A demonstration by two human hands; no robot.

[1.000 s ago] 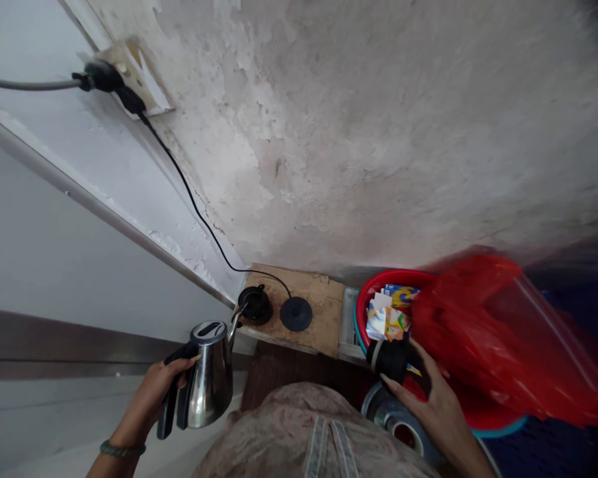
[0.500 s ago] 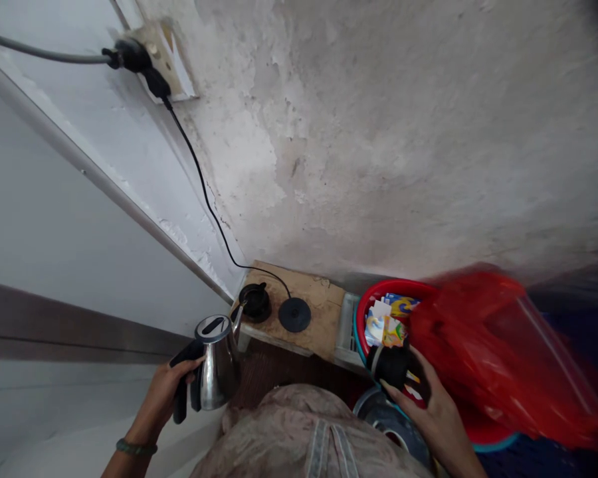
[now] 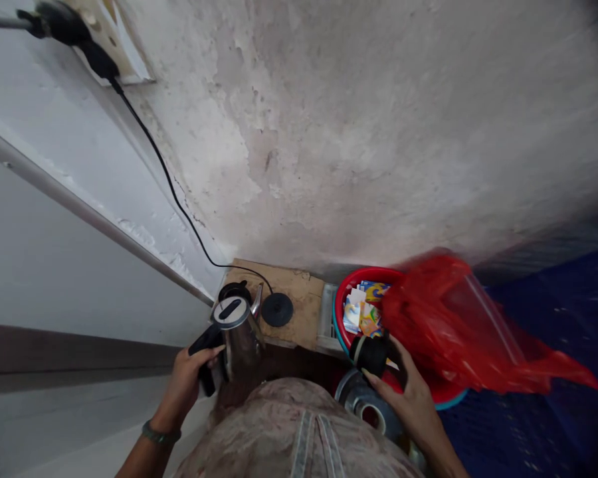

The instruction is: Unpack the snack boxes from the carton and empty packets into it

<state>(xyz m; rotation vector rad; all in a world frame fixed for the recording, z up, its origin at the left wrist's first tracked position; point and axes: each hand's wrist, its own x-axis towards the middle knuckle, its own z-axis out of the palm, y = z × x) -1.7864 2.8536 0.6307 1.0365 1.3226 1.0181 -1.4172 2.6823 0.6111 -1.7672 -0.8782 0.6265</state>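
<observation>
My left hand (image 3: 188, 380) is closed round the black handle of a steel electric kettle (image 3: 236, 332), held upright just in front of a wooden board (image 3: 303, 309). On the board lie the kettle's round black base (image 3: 277, 309) and another black round object (image 3: 232, 291), partly hidden behind the kettle. My right hand (image 3: 408, 398) grips a black cylindrical container (image 3: 371, 355) at the rim of a red basin (image 3: 346, 295).
The basin holds colourful packets (image 3: 363, 311) and a red plastic bag (image 3: 448, 325). A metal pot (image 3: 366, 405) sits under my right hand. A black cord (image 3: 169, 189) runs up the rough wall to a socket (image 3: 107, 40). Blue flooring (image 3: 553, 372) lies to the right.
My left hand has carried the kettle to the right and forward, close to the board and its base. My right hand has stayed on the black container.
</observation>
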